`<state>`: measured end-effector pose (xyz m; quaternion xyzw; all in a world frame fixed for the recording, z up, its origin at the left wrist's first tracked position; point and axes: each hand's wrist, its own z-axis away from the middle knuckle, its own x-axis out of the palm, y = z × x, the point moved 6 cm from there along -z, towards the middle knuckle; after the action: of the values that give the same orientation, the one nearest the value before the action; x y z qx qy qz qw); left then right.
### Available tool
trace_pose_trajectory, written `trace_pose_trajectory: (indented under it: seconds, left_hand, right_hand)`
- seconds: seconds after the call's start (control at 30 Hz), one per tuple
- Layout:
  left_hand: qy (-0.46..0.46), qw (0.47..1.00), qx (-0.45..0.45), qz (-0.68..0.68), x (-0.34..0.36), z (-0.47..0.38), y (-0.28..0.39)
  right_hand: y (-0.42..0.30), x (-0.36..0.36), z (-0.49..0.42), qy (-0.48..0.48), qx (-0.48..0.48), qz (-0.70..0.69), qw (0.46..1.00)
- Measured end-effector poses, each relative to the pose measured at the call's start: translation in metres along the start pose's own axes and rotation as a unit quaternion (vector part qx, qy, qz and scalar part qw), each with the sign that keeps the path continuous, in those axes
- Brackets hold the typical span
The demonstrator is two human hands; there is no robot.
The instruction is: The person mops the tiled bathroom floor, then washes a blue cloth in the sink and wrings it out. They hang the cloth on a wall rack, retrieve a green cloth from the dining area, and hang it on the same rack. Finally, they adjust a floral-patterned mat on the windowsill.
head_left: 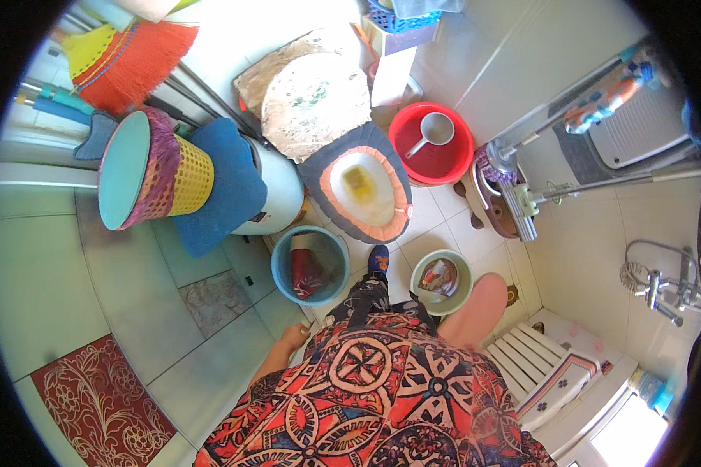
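Observation:
My left hand (295, 335) hangs low beside my patterned shirt, its fingers curled; whether it holds anything cannot be made out. My right hand is out of view. Before me stands a toilet (364, 190) with a grey and orange seat cover and yellowish liquid in the bowl. A blue basin (343, 262), close to my left hand, holds dark red cloth in water. In front of me to the right, a pale green bucket (468, 274) has a patterned item inside. A red bucket (466, 149) beside the toilet bears a grey dipper (437, 128).
At the left a yellow wastebasket (194, 178) rests on a blue mat over a white bin (280, 187); an orange broom (131, 64) stands behind. A mop bucket (490, 216) with mops is at the right. A white slatted seat (523, 362) is at the lower right.

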<state>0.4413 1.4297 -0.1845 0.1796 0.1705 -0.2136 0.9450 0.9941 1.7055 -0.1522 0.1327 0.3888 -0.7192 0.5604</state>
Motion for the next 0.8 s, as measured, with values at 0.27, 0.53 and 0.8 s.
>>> trace_pose_trajectory:
  seconds: [0.27, 0.53, 0.8]
  left_hand:
    - [0.052, 0.991, 0.019, 0.124, 0.017, -0.001, 0.003]
    - [0.044, 0.98, 0.083, 0.173, 0.032, 0.031, -0.002]
    - [0.081, 0.981, 0.065, 0.161, 0.036, 0.035, -0.009]
  right_hand:
    - [-0.049, -0.025, 0.051, 0.11, 0.03, -0.058, 0.992]
    - [-0.005, 0.07, 0.153, 0.08, 0.072, -0.051, 0.993]
    - [0.103, 0.154, 0.202, -0.091, 0.153, 0.001, 0.984]
